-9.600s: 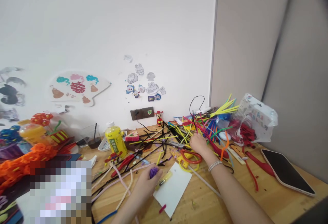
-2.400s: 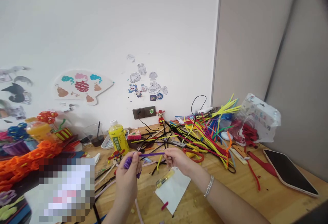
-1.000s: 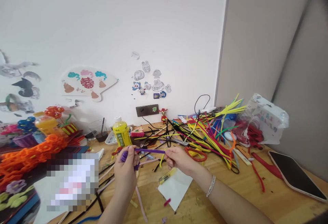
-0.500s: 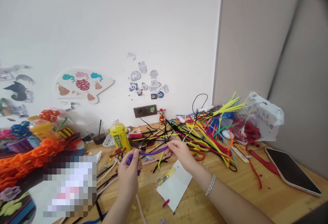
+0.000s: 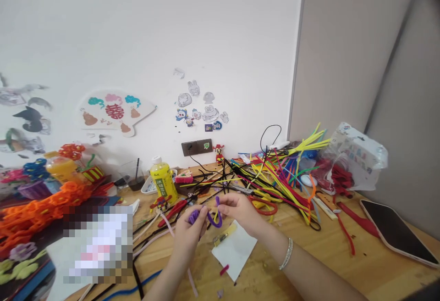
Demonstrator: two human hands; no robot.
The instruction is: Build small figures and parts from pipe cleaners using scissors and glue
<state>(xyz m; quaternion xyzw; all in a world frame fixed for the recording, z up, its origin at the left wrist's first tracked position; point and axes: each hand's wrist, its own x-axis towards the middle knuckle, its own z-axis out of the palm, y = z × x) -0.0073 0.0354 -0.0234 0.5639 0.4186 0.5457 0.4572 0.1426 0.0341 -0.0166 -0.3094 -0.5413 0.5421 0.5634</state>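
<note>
A purple pipe cleaner (image 5: 209,217) is held between both hands just above the wooden table (image 5: 343,273). My left hand (image 5: 189,233) pinches its coiled end. My right hand (image 5: 239,213) pinches the other part, which bends up into a loop between the two hands. A silver bracelet (image 5: 286,254) sits on my right wrist. Below the hands lie a white sheet of paper (image 5: 235,251) and a yellow lighter (image 5: 225,234).
A heap of coloured pipe cleaners (image 5: 282,175) and orange-handled scissors (image 5: 263,205) lie behind the hands. A yellow bottle (image 5: 163,184), a phone (image 5: 398,237), a plastic bag (image 5: 357,156) and orange crafted flowers (image 5: 34,209) stand around.
The hands have come closer together, and the purple pipe cleaner, stretched straight before, now bends into a loop. Much earlier my right hand reached into the heap.
</note>
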